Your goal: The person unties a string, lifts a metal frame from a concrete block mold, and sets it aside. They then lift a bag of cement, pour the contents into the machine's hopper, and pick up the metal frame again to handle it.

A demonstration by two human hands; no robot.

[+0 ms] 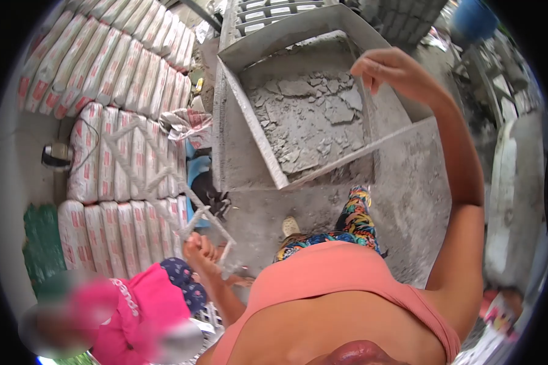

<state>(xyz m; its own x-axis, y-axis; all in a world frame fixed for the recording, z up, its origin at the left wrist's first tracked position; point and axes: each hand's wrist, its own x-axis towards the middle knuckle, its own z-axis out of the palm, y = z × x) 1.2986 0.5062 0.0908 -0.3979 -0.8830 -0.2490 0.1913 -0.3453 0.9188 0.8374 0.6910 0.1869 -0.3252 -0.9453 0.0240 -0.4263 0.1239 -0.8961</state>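
My left hand [202, 248] is closed around the near end of a grey, crusted lattice frame [158, 177]. The frame has rectangular openings and slants up to the left, in front of the stacked bags. My right hand [382, 70] is raised over the far right side of a large metal tray [252, 121]. Its fingers are loosely bent and apart, with nothing visible in them. Inside the tray lie broken grey slabs and crumbs of dried cement-like material [313, 112].
Stacks of printed bags [125, 152] fill the left side. A person in a pink shirt [131, 310] is close at lower left. Blue basins [198, 176] stand beside the bags. A slotted grey rack [274, 15] lies beyond the tray; a blue barrel [474, 21] stands at far right.
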